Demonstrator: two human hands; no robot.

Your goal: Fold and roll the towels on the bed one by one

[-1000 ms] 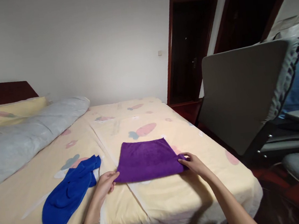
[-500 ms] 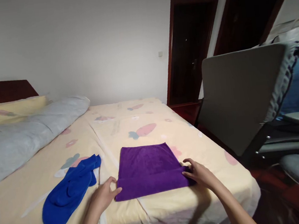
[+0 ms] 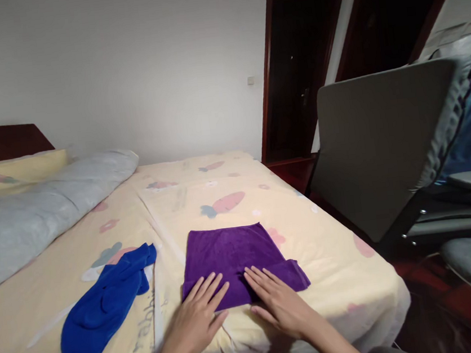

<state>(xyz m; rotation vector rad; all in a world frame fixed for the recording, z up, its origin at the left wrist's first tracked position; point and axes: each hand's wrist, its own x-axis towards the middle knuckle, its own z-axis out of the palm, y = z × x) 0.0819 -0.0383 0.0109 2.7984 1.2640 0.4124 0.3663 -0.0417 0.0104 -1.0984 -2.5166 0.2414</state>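
Note:
A purple towel (image 3: 231, 250) lies on the bed near its front edge, its near part folded over into a flap. Flat on the left part of that flap rests my left hand (image 3: 202, 316), fingers stretched and spread. My right hand (image 3: 277, 302) lies on the flap right of the middle, fingers also outstretched. The folded edge sticks out a little past the towel's right side. To the left, a crumpled blue cloth (image 3: 106, 310) sits apart from both hands.
The bed (image 3: 171, 206) has a pale yellow sheet with carrot prints. A grey rolled quilt (image 3: 58, 191) and a yellow pillow (image 3: 26, 169) lie at the left. On the right stand a grey panel (image 3: 381, 148) and a dark door (image 3: 284, 80) behind it.
Both hands have let go of the towel's near corners and moved inward. They now lie flat on the folded flap. The blue cloth stays where it was on the bed.

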